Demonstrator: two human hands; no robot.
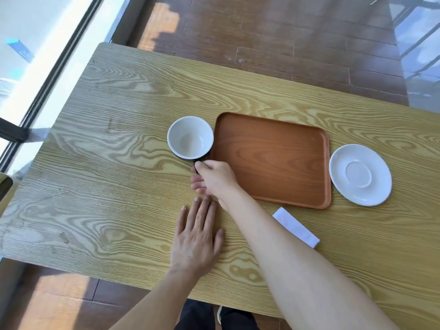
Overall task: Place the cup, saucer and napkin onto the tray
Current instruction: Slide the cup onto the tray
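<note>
A cup (190, 137), white inside and dark outside, stands empty on the table just left of the brown wooden tray (273, 160). My right hand (214, 178) pinches the cup's dark handle at its near side. Flat on the table below it lies my left hand (197, 236), fingers spread, holding nothing. A white saucer (360, 175) sits on the table right of the tray. The folded white napkin (296, 226) lies near the tray's front right corner, partly behind my right forearm. Nothing is on the tray.
The light wooden table (107, 163) has its near edge at the bottom and its far edge above the tray. A window frame (47, 75) runs along the left. Dark wooden floor (285, 32) lies beyond.
</note>
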